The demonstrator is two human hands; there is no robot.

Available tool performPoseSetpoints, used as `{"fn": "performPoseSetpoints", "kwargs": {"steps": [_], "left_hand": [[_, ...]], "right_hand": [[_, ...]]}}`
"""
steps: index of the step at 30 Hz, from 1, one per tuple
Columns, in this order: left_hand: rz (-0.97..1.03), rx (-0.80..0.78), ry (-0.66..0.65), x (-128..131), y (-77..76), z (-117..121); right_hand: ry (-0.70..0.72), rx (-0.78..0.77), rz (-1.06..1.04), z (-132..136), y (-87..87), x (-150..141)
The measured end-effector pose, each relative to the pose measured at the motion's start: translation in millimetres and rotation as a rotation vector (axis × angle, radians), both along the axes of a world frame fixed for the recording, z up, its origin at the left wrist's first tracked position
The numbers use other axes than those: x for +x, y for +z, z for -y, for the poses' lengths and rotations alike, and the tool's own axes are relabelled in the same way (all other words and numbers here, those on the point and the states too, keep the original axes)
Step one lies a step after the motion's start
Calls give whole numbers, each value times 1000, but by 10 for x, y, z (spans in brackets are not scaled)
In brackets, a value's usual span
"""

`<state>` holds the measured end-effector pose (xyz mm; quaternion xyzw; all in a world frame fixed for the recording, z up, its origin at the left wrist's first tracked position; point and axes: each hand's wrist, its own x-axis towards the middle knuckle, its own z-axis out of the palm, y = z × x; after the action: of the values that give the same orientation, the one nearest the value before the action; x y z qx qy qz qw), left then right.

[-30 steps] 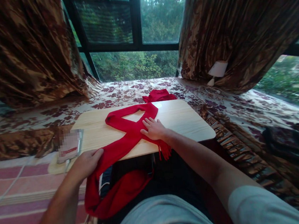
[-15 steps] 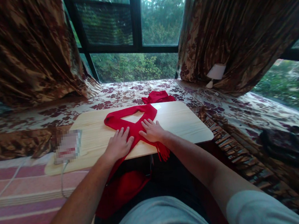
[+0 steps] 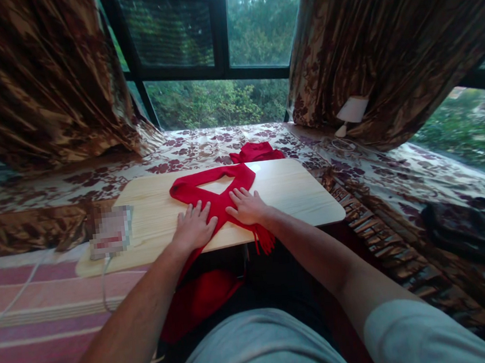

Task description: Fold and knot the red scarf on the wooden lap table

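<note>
A red scarf (image 3: 219, 202) lies crossed on a light wooden lap table (image 3: 296, 196), forming a loop toward the far edge. Its fringed end hangs over the near edge, and the other part drops down to a red heap (image 3: 198, 299) below the table. My left hand (image 3: 194, 228) lies flat and open on the scarf's left strand. My right hand (image 3: 247, 206) lies flat and open on the crossing, fingers spread. Both hands sit side by side.
A blurred flat object (image 3: 110, 233) with a white cable sits on the table's left end. More red cloth (image 3: 255, 152) lies beyond the table. Patterned bedding, brown curtains, a window and a small white lamp (image 3: 350, 112) surround it. A dark bag (image 3: 468, 227) lies right.
My left hand left the scarf's hanging part at the table's near left edge and moved up onto the table, laying flat beside my right hand. The right hand has barely shifted.
</note>
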<state>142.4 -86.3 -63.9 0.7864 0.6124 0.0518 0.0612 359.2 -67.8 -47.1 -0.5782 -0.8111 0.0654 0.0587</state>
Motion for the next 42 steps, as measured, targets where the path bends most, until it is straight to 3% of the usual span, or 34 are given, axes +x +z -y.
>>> {"fn": "performPoseSetpoints", "kwargs": {"steps": [8, 10, 13, 16, 22, 29, 35, 42], "left_hand": [[-34, -54, 21, 9, 129, -5], [-3, 67, -5, 54, 186, -5], [138, 256, -210, 117, 212, -68], [255, 217, -354, 138, 132, -185], [270, 124, -403, 100, -114, -318], [225, 161, -414, 124, -104, -301], [228, 144, -401, 120, -80, -279], [260, 81, -460, 21, -14, -359]], "right_hand": [[-6, -9, 32, 18, 55, -28], [-9, -8, 27, 25, 58, -33], [-11, -6, 21, 28, 52, -36], [-8, 4, 16, 26, 34, -32], [-9, 20, -3, 21, -25, -9], [-8, 1, 4, -13, 60, -40], [-81, 119, -22, -270, 128, 55], [-198, -9, 62, -652, 138, 403]]}}
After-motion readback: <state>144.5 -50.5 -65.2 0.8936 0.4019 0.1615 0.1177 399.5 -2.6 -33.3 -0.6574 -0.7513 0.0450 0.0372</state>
